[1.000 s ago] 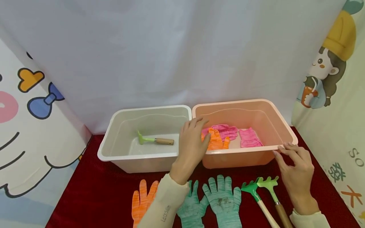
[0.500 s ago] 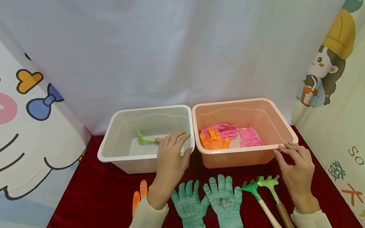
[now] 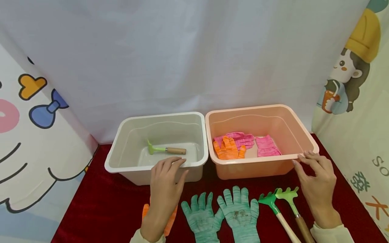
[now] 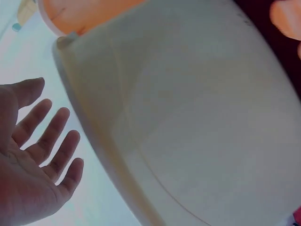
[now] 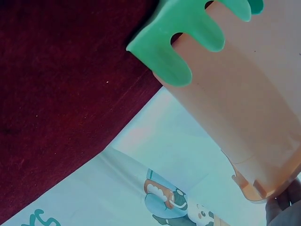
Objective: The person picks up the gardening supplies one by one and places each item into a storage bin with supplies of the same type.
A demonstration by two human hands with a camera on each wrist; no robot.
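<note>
My left hand [image 3: 164, 192], fingers relaxed and holding nothing, hovers before the front wall of the white bin [image 3: 127, 168]. It partly covers an orange glove [image 3: 171, 222] on the cloth. In the left wrist view the same hand [image 4: 33, 155] is apart from the bin's rim. At the front right corner of the peach bin [image 3: 252, 168], my right hand [image 3: 317, 182] pinches the rim. That bin holds an orange glove [image 3: 228, 150], a pink glove [image 3: 246, 140] and a pink cuffed piece [image 3: 267, 146]. In the white bin lies a small rake [image 3: 174, 150] with a wooden handle.
Two green gloves, a left one [image 3: 203, 216] and a stained right one [image 3: 240, 212], lie on the dark red cloth [image 3: 100, 202]. Right of them are a dark green rake [image 3: 275, 206] and a light green rake [image 3: 293, 204]. A pale curtain [image 3: 170, 60] hangs behind.
My left hand has drawn back from above the peach bin, moving left and toward me past the white bin. My right hand stays at the peach bin's rim.
</note>
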